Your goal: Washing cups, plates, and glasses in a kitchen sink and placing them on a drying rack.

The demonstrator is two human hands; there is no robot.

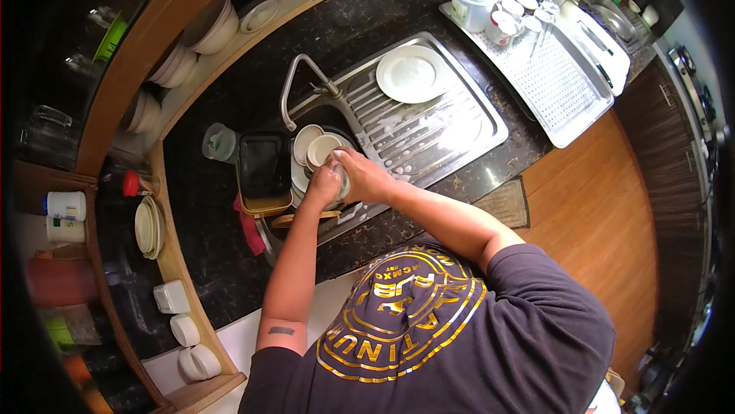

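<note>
Over the sink basin, my left hand (324,185) and my right hand (367,175) are closed around a clear glass vessel (344,183), probably a drinking glass. My fingers hide much of it. Just beyond them, a small white bowl (322,149) and another small pale bowl (308,143) rest on a white plate (298,177) in the basin. Left of my hands stands a black rectangular container (265,164). A wooden-looking rounded piece (304,219) lies below my left wrist, partly hidden by the forearm.
A curved metal faucet (287,92) arches over the basin. On the wet drainboard (402,133) lies a white plate (410,73). Farther right, a perforated drying tray (554,78) holds several cups and a plastic tub (474,3). A plastic cup (219,142) and pink cloth (249,230) sit left.
</note>
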